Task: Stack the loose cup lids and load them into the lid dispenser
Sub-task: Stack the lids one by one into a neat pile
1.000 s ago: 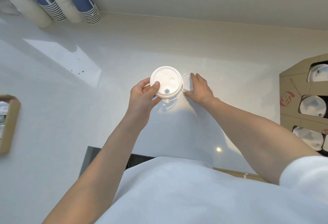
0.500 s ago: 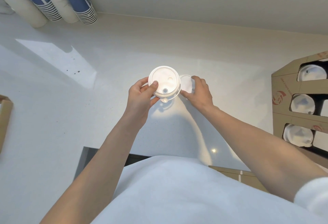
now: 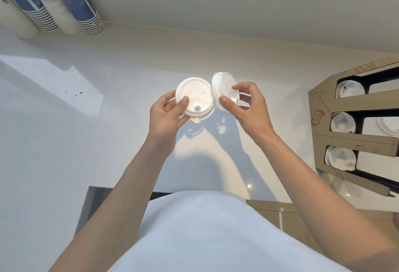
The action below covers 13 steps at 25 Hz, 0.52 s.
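Note:
My left hand [image 3: 166, 116] holds a white cup lid or small stack of lids [image 3: 194, 97] above the white counter, top face toward me, thumb on its face. My right hand [image 3: 248, 107] grips a second white lid [image 3: 223, 85] by its edge, lifted off the counter and tilted, right beside the first one. The cardboard lid dispenser [image 3: 323, 107] stands at the right with three slots, each showing white lids [image 3: 343, 123].
Sleeves of stacked paper cups [image 3: 71, 4] lie at the back left against the wall. The white counter [image 3: 86, 131] stretches left and behind the hands. A brown cardboard surface [image 3: 280, 213] sits below the counter edge near my body.
My right hand has picked the second lid up off the counter and tilted it beside the lid in my left hand. The view shifted slightly left.

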Available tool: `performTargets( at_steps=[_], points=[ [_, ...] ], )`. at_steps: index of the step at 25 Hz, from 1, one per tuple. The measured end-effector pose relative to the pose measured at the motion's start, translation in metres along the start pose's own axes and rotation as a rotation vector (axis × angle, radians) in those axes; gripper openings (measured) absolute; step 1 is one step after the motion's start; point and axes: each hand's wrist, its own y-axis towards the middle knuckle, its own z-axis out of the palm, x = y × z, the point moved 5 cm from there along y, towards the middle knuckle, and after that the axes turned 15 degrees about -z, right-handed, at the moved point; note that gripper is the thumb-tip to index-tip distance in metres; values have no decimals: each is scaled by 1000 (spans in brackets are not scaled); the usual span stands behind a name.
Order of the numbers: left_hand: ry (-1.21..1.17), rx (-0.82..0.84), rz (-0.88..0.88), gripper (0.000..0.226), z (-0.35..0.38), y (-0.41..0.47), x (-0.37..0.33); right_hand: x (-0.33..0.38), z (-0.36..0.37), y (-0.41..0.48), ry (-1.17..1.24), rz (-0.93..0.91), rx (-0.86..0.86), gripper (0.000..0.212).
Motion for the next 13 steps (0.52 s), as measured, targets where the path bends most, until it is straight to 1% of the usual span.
performTargets(
  at_steps=[2,4,8,10,13],
  points=[
    [0,30,22,39,4,-2,-2,14,7,-3,36,-27,2,34],
    [-7,54,46,41,8,-3,-5,22,13,-5,21,-54,4,37],
    [-25,110,79,52,15,-6,-10,30,17,-7,-20,-98,-3,41],
    [-10,156,102,54,18,-8,-12,31,16,-9,6,-107,-16,36],
    [3,198,126,51,22,-11,-13,31,13,-11,66,-100,-110,18]
  ],
)
